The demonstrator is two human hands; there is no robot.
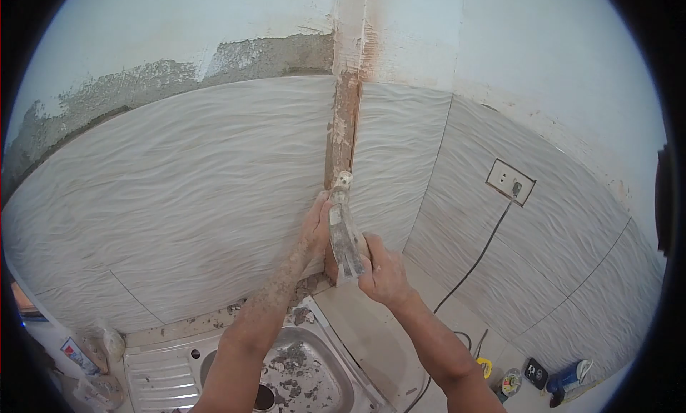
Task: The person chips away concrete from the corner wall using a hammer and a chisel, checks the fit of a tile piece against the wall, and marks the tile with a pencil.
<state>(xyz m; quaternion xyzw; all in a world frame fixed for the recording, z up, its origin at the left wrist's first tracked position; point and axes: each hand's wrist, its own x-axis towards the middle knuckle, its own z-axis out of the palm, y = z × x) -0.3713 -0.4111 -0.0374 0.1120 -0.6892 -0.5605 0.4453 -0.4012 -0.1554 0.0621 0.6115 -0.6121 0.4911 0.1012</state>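
Observation:
My right hand (pixel 386 271) is closed around the handle of a claw hammer (pixel 344 231). The hammer's forked claw points back toward me, and its other end is up against the wooden post (pixel 345 123) between the tiled walls. My left hand (pixel 316 224) is at the post, just left of the hammer head. Its fingers are curled, and the hammer partly covers them, so what they hold is hidden. The post looks rough and reddish brown, with old mortar stuck to it.
Below is a steel sink (pixel 307 363) scattered with mortar chips. Wavy tiles (pixel 200 177) cover the walls. A black cable (pixel 471 270) hangs from the wall socket (pixel 510 182) to the counter. A yellow tape measure (pixel 484 368) and other small items lie at right, plastic bags (pixel 100 391) at left.

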